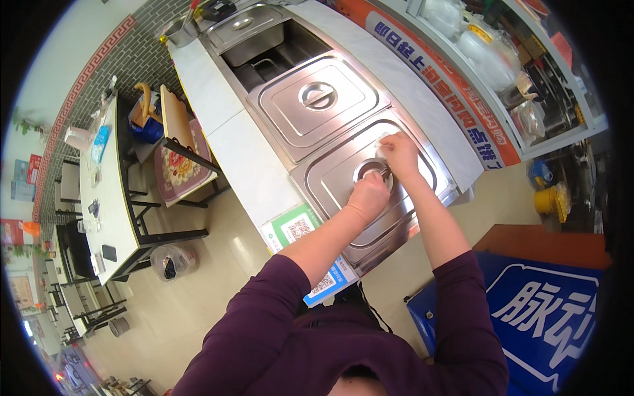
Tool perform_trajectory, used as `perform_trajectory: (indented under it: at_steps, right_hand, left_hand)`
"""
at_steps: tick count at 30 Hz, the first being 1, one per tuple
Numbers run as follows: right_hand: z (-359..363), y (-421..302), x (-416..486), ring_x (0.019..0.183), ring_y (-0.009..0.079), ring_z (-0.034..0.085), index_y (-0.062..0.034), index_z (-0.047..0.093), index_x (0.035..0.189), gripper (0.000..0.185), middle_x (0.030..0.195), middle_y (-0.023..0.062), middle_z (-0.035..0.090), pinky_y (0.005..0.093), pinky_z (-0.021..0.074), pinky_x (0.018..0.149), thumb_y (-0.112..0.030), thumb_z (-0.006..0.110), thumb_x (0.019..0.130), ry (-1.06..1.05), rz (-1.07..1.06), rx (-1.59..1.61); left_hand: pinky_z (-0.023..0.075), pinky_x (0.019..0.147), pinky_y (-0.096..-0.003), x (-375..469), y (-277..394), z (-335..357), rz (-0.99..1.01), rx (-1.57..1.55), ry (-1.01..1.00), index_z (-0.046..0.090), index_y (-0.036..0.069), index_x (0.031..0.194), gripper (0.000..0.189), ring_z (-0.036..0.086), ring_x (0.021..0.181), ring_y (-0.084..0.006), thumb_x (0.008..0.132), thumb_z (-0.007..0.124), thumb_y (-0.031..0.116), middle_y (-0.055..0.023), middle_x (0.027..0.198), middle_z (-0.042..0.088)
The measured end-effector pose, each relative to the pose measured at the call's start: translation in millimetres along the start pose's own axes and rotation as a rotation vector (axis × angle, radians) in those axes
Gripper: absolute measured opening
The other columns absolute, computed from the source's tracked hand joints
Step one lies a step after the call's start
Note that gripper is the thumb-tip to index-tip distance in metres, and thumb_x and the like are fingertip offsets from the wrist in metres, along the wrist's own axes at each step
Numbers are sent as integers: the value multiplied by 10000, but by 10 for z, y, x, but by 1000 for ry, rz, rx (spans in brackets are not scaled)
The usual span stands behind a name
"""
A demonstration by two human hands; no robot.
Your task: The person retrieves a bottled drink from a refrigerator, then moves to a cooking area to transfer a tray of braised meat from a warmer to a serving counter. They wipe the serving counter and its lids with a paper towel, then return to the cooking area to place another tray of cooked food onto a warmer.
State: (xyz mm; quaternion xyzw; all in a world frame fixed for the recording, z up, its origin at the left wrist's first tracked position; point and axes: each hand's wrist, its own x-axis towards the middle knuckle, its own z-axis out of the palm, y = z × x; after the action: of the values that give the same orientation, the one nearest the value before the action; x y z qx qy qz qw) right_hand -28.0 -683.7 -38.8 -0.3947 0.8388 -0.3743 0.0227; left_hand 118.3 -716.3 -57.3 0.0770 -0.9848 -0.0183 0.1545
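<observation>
Two steel food-pan lids lie before me on the steam-table counter. My left hand is at the recessed handle of the nearer lid, its fingers closed around the handle. Just beyond and to the right, my right hand holds a crumpled white cloth or tissue against the same lid. The second lid covers the pan farther away. Past it is an uncovered well with dark metal inside, and another steel lid at the far end.
White counter strips flank the pans, with printed code cards at the near left corner. A steel pot stands at the far end. A glass-sided cabinet is at right, a blue chest below it, chairs and tables at left.
</observation>
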Motion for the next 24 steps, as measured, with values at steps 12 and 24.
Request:
perform_trajectory:
  at_steps: [12,24]
  right_hand:
    - [-121,93,228,781,330,639,-61,734,768,99,812,151,655,399,514,718,-94,676,696,-125,-117,-193]
    - [45,43,458,849,352,656,-46,724,852,124,899,185,676,419,523,769,-98,692,744,5,37,-388]
  left_hand:
    - [543,559,-338,13,-13,-20,-39,-109,-13,666,-25,733,144,617,731,-269,716,593,97,-160,786,603]
    - [547,553,-369,-3,-63,-12,-30,-204,20,651,-28,691,125,616,745,-296,691,603,88,-191,788,603]
